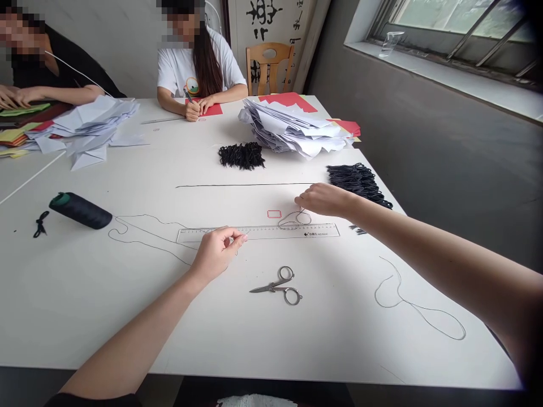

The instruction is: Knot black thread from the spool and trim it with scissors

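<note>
My left hand is closed in a pinch over the left half of a clear ruler. Thin dark thread runs into it from a black thread spool lying on its side. Beyond the ruler's right half, my right hand pinches down, its fingertips on a thread whose loops lie just below them. A straight dark cord stretches across the table and ends beside my right hand. Small scissors rest with handles apart in front of the ruler.
Bundles of black looped cords lie at the middle and right. Behind stands a paper stack; more papers lie left. A loose thread loop is near the right edge. Two people sit across, one writing on red paper.
</note>
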Demonstrator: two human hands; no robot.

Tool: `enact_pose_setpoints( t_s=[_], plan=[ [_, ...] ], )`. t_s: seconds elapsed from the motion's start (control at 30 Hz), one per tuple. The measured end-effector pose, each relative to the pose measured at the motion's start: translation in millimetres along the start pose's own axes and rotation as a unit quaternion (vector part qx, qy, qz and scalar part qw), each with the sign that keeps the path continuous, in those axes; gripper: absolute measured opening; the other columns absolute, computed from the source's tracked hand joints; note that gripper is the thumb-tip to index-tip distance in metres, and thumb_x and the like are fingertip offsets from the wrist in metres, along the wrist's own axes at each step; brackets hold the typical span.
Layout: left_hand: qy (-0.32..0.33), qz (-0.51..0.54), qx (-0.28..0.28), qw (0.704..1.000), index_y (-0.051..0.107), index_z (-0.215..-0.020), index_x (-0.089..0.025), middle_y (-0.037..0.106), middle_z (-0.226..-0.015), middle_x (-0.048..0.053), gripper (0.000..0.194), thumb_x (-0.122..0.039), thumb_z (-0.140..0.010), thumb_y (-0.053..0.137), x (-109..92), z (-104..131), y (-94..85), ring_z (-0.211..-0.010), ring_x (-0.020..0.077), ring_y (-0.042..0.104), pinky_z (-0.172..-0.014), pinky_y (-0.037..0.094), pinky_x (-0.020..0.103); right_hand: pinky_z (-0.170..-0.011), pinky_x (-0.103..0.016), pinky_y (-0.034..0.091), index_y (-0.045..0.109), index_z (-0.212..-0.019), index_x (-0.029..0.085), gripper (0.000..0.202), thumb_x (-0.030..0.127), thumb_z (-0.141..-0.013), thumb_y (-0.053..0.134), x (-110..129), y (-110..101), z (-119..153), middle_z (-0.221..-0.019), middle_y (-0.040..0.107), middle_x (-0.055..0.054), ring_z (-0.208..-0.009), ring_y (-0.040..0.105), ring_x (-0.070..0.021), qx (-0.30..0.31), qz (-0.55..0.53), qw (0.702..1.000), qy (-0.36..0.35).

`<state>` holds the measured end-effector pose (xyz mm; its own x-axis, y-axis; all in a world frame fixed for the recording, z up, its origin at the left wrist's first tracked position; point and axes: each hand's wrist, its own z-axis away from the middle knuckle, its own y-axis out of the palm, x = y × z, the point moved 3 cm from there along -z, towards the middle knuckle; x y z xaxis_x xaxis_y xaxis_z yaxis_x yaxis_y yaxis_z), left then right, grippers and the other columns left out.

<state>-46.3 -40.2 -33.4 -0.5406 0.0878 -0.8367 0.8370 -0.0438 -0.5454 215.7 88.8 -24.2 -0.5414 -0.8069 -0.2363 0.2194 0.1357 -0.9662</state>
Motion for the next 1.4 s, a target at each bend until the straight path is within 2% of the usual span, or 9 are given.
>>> enact_pose_setpoints(
  t_s=[0.27, 0.33, 0.43, 0.53, 0.67, 0.83, 1.03, 1.27, 1.4],
  plan=[
    [0.069, 0.091, -0.095, 0.989, 0.077, -0.071, -0.024, 0.066, -0.095, 0.007, 0.016, -0.039, -0.073, 0.075, -2.1, -8.7, -8.1, -0.096, 0.0216, 0.059, -0.086, 0.047, 0.034, -0.053, -0.028, 0.031, 0.065, -0.080, 0.018, 0.006, 0.015, -0.077, 0.060, -3.9, -20.4, 0.0, -0.060, 0.065, -0.002, -0.050, 0.053, -0.0132, 0.008, -0.180, 0.969, 0.167],
    [0.007, 0.188, -0.093, 0.978, 0.077, -0.076, -0.022, 0.068, -0.098, 0.007, 0.021, -0.042, -0.071, 0.077, -2.8, -15.2, -2.0, -0.097, 0.0216, 0.061, -0.085, 0.049, 0.034, -0.053, -0.027, 0.037, 0.064, -0.082, 0.017, 0.007, 0.021, -0.077, 0.060, 9.8, -30.1, -0.4, -0.060, 0.065, -0.001, -0.049, 0.055, -0.0124, -0.055, -0.323, 0.923, 0.202],
    [-0.078, 0.331, -0.070, 0.938, 0.078, -0.084, -0.019, 0.073, -0.097, 0.008, 0.028, -0.043, -0.069, 0.080, -6.8, -27.0, 15.9, -0.099, 0.0215, 0.064, -0.092, 0.048, 0.035, -0.047, -0.024, 0.040, 0.061, -0.082, 0.016, 0.014, 0.029, -0.080, 0.059, 49.0, -37.3, -6.5, -0.054, 0.061, 0.001, -0.045, 0.054, -0.0106, -0.130, -0.570, 0.787, 0.195],
    [-0.104, 0.432, -0.045, 0.895, 0.078, -0.084, -0.018, 0.075, -0.095, 0.007, 0.028, -0.041, -0.067, 0.081, -10.3, -35.9, 33.5, -0.100, 0.0203, 0.065, -0.097, 0.047, 0.036, -0.046, -0.022, 0.041, 0.059, -0.080, 0.016, 0.018, 0.034, -0.080, 0.061, 88.0, -33.9, -15.4, -0.051, 0.059, 0.002, -0.042, 0.053, -0.0092, -0.161, -0.659, 0.707, 0.200],
    [-0.119, 0.482, -0.020, 0.868, 0.078, -0.083, -0.018, 0.075, -0.094, 0.007, 0.028, -0.040, -0.067, 0.081, -4.7, -37.4, 46.3, -0.098, 0.0195, 0.066, -0.097, 0.048, 0.035, -0.045, -0.021, 0.040, 0.061, -0.081, 0.016, 0.018, 0.034, -0.081, 0.060, 109.9, -22.9, -21.9, -0.050, 0.058, 0.003, -0.042, 0.051, -0.0085, -0.201, -0.655, 0.692, 0.230],
    [-0.138, 0.495, -0.019, 0.858, 0.078, -0.085, -0.016, 0.075, -0.098, 0.010, 0.031, -0.038, -0.065, 0.083, 4.3, -32.7, 51.3, -0.103, 0.0210, 0.066, -0.097, 0.048, 0.035, -0.047, -0.022, 0.040, 0.062, -0.079, 0.018, 0.014, 0.032, -0.081, 0.060, 113.3, -16.8, -21.0, -0.050, 0.057, 0.004, -0.043, 0.051, -0.0087, -0.239, -0.598, 0.719, 0.260],
    [-0.119, 0.445, -0.060, 0.886, 0.077, -0.082, -0.016, 0.075, -0.087, 0.007, 0.026, -0.039, -0.070, 0.079, 3.9, -31.2, 45.1, -0.091, 0.0182, 0.068, -0.089, 0.051, 0.033, -0.049, -0.024, 0.038, 0.067, -0.092, 0.018, 0.022, 0.037, -0.087, 0.058, 116.7, -15.7, -13.4, -0.059, 0.060, 0.002, -0.046, 0.045, -0.0081, -0.253, -0.590, 0.726, 0.245],
    [-0.109, 0.381, -0.064, 0.916, 0.076, -0.084, -0.016, 0.075, -0.091, 0.009, 0.028, -0.042, -0.072, 0.076, 3.9, -31.7, 40.1, -0.074, 0.0158, 0.067, -0.067, 0.050, 0.027, -0.053, -0.026, 0.041, 0.071, -0.099, 0.018, 0.036, 0.048, -0.080, 0.067, 106.8, -4.5, -15.8, -0.069, 0.061, -0.001, -0.055, 0.047, -0.0091, -0.230, -0.718, 0.614, 0.236],
    [-0.088, 0.347, -0.039, 0.933, 0.076, -0.080, -0.018, 0.071, -0.069, 0.004, 0.026, -0.043, -0.073, 0.074, 5.0, -31.3, 42.8, -0.049, 0.0089, 0.049, -0.048, 0.037, 0.024, -0.059, -0.027, 0.045, 0.075, -0.094, 0.019, 0.033, 0.046, -0.078, 0.069, 111.7, -1.9, -19.8, -0.082, 0.069, -0.005, -0.062, 0.050, -0.0102, -0.229, -0.760, 0.570, 0.211]
  ],
)
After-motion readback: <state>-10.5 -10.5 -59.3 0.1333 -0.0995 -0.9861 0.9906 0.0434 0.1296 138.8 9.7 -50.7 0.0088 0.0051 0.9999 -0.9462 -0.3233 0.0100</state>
